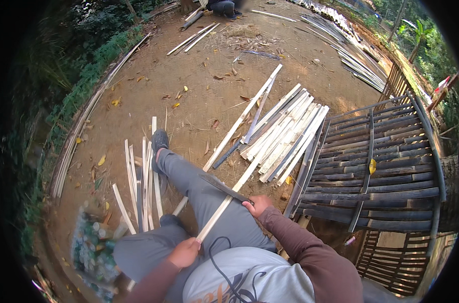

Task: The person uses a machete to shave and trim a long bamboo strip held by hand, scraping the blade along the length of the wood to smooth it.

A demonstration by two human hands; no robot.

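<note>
My left hand (185,253) is closed around the near end of a long pale bamboo strip (212,222). The strip slants up and away to the right across my grey-trousered thigh, its far part overlapping a pile of similar strips. In my right hand (260,205) is the handle of a machete (221,187), most of the handle hidden by the fingers. Its dark blade points to the left and crosses over the strip above my thigh. Whether the edge bites into the strip, I cannot tell.
Ahead to the right lies a pile of split bamboo strips (282,132); more strips (146,187) lie beside my left foot. A dark bamboo-slat bench (391,184) stands at the right. Plastic bottles (90,255) sit at the lower left. Another person (223,8) is at the far edge.
</note>
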